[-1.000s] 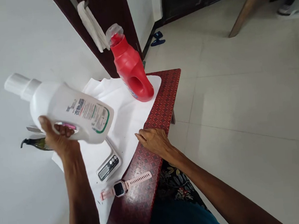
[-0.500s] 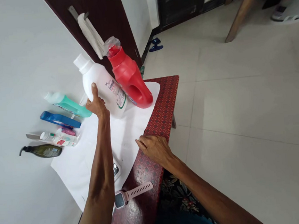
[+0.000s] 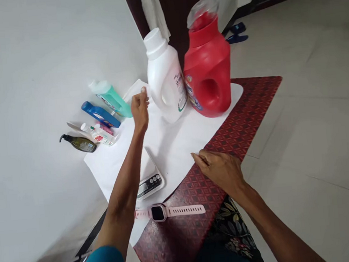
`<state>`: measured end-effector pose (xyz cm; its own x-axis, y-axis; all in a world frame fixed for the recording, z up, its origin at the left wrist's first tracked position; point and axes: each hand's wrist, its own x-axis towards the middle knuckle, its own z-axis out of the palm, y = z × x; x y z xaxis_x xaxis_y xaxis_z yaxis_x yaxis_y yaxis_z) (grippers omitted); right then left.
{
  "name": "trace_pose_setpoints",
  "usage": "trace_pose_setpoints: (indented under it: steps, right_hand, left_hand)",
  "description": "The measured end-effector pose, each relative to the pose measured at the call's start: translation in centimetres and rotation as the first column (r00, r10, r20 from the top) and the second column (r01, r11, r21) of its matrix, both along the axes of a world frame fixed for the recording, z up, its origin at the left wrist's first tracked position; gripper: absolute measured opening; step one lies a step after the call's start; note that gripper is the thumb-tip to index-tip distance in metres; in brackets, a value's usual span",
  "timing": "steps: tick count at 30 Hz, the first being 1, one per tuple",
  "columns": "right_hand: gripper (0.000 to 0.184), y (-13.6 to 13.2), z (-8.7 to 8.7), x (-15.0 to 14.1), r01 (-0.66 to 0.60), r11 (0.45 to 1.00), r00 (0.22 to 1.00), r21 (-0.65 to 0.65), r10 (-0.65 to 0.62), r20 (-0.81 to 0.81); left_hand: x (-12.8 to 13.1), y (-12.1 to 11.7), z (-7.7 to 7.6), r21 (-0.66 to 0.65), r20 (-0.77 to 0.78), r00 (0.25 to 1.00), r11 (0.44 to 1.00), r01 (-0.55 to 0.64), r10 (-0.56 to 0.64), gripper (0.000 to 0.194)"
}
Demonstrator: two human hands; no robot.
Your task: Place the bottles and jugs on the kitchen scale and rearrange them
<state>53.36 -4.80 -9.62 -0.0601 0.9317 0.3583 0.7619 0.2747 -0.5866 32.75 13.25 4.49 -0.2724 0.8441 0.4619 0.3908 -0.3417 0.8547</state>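
Nearest, a pink smartwatch with a perforated strap (image 3: 157, 213) lies across the edge of a white sheet (image 3: 180, 140) on a dark-red patterned table (image 3: 259, 101). The person's right hand (image 3: 222, 169) rests at the table's edge, fingers folded in, nothing visible in its grasp. A flat white digital scale (image 3: 151, 185) sits on the sheet, partly hidden. Farther off, the left hand (image 3: 140, 109) is loosely half-open and empty just beside a large white plastic jug (image 3: 169, 66); whether they touch I cannot tell. The jug stands upright beside a bulky red plastic jug with a clear cap (image 3: 207, 69). Its fill is hidden: probably heavy if full, stiff-walled, and smooth enough to slip. The moulded loop handle (image 3: 157, 87), facing the left hand, looks the surest hold.
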Motion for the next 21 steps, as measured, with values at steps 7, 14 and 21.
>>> trace_pose_setpoints:
  steps: [7, 14, 21]
  right_hand:
    - [0.07, 0.1, -0.3, 0.2, 0.0, 0.998, 1.0, 0.06, 0.0, -0.009]
    - [0.07, 0.2, 0.3, 0.1, 0.029, 0.999, 0.998, -0.017, -0.028, 0.053]
    - [0.065, 0.2, 0.3, 0.0, 0.049, 0.999, 0.998, -0.005, -0.049, 0.039]
  left_hand:
    - [-17.5, -7.1, 2.6, 0.324, -0.217, 0.555, 0.595, -0.735, 0.803, 0.048]
    - [-22.3, -5.7, -0.1, -0.146, -0.428, 0.438, 0.418, -0.897, 0.79, 0.09]
    - [-22.8, -2.4, -1.2, -0.231, -0.422, 0.513, 0.458, -0.858, 0.748, 0.069]
